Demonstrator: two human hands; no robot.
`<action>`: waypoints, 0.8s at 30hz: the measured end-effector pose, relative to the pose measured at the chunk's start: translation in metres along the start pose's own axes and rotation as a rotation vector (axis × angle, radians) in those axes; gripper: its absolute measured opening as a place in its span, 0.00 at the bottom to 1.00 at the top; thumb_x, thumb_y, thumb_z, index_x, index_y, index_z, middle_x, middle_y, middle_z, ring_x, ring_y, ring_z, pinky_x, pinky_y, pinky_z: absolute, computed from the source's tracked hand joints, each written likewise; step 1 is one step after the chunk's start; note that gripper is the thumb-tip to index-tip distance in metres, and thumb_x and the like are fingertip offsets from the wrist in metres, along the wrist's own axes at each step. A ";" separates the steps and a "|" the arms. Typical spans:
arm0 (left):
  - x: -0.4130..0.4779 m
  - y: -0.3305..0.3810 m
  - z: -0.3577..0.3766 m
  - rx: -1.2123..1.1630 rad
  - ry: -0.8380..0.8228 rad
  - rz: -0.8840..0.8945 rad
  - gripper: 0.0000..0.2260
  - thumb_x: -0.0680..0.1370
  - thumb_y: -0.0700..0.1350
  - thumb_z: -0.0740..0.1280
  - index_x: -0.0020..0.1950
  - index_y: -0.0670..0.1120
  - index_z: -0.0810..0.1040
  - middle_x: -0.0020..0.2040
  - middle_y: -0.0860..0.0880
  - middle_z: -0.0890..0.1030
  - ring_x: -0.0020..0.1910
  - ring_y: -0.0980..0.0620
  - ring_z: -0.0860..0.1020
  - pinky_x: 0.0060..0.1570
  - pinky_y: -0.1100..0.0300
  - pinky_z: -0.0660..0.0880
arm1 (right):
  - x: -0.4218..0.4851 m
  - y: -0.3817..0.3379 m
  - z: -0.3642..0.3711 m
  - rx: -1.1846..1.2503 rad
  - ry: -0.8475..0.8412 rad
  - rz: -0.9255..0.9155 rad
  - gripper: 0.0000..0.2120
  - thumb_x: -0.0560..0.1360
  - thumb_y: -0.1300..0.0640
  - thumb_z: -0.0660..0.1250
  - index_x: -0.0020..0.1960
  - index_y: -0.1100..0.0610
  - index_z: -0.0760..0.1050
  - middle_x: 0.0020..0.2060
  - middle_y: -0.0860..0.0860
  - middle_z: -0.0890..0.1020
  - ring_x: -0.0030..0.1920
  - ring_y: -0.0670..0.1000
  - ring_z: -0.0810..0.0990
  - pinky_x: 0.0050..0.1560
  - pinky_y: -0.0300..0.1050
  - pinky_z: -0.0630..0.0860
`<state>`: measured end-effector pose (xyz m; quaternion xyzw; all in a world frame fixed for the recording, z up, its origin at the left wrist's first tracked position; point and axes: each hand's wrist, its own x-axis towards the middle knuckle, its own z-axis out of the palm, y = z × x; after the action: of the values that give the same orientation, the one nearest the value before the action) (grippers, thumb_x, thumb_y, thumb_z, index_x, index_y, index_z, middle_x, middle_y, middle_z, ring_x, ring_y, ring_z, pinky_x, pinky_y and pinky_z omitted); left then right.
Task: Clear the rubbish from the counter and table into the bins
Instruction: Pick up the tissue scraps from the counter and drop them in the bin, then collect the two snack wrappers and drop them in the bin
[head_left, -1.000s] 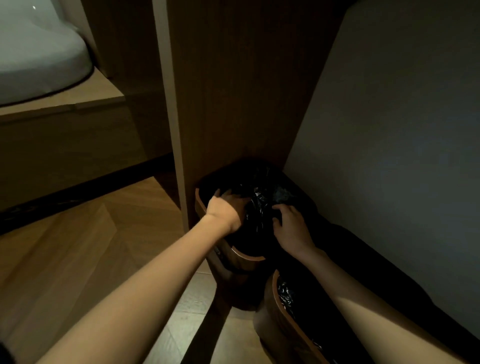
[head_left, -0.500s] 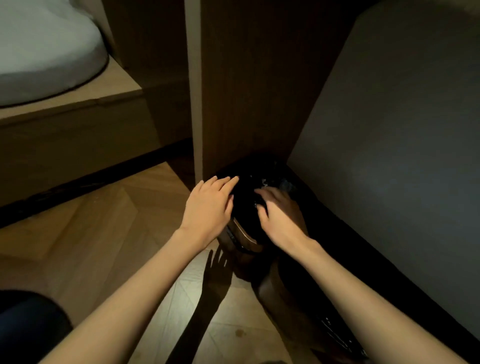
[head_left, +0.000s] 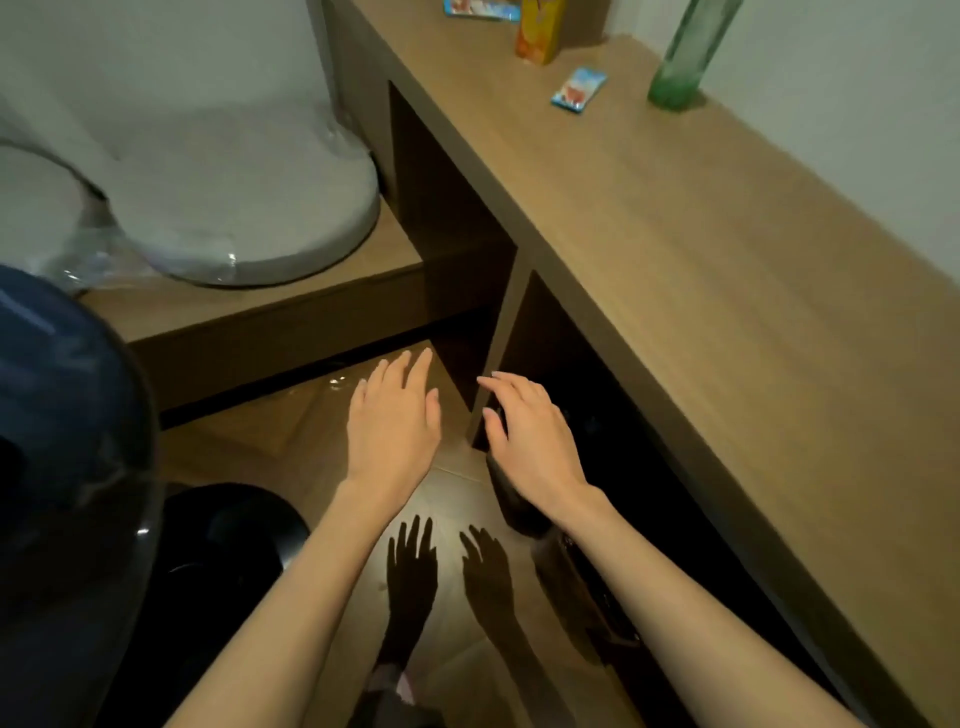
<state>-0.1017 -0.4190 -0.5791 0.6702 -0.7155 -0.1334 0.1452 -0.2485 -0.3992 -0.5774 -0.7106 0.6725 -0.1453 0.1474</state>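
Observation:
My left hand (head_left: 392, 426) and my right hand (head_left: 530, 441) hover open and empty above the floor, in front of the counter's dark lower shelf. Two dark bins stand under the counter: one (head_left: 514, 493) partly behind my right hand, another (head_left: 582, 587) nearer, beneath my right forearm. On the wooden counter (head_left: 701, 260) at the far end lie a small blue snack wrapper (head_left: 578, 89), an orange carton (head_left: 539, 28), a green bottle (head_left: 685, 52) and a blue packet (head_left: 480, 9) at the frame's top edge.
A white rounded seat wrapped in plastic (head_left: 218, 171) sits on a low wooden platform at the left. A dark blue round object (head_left: 62, 441) fills the near left, with a black round base (head_left: 228, 545) on the floor beside it. A vertical panel (head_left: 498, 358) divides the shelf.
Both hands came out of the bin's black liner and rose, fingers now spread. The view lifted from the bins under the counter up to the counter top.

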 end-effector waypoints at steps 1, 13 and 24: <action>0.002 0.005 -0.027 -0.012 0.012 -0.005 0.22 0.82 0.49 0.55 0.75 0.49 0.59 0.74 0.46 0.64 0.74 0.47 0.61 0.73 0.49 0.59 | 0.003 -0.015 -0.024 0.000 0.004 -0.014 0.19 0.80 0.54 0.57 0.71 0.50 0.66 0.70 0.46 0.70 0.71 0.46 0.65 0.70 0.43 0.62; 0.074 0.043 -0.242 -0.088 0.167 0.127 0.22 0.81 0.49 0.56 0.75 0.49 0.61 0.72 0.46 0.68 0.71 0.48 0.67 0.69 0.48 0.66 | 0.074 -0.118 -0.220 0.051 0.122 -0.066 0.19 0.80 0.55 0.59 0.71 0.50 0.67 0.69 0.47 0.70 0.70 0.47 0.66 0.69 0.43 0.63; 0.219 0.070 -0.287 -0.178 0.188 0.204 0.22 0.81 0.48 0.56 0.76 0.50 0.59 0.72 0.48 0.67 0.70 0.50 0.66 0.67 0.54 0.65 | 0.203 -0.105 -0.258 0.120 0.167 -0.029 0.21 0.79 0.55 0.61 0.72 0.51 0.65 0.70 0.48 0.69 0.71 0.47 0.65 0.67 0.41 0.62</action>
<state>-0.0686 -0.6317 -0.2813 0.5880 -0.7485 -0.1173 0.2832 -0.2459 -0.5997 -0.2970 -0.6955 0.6622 -0.2463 0.1307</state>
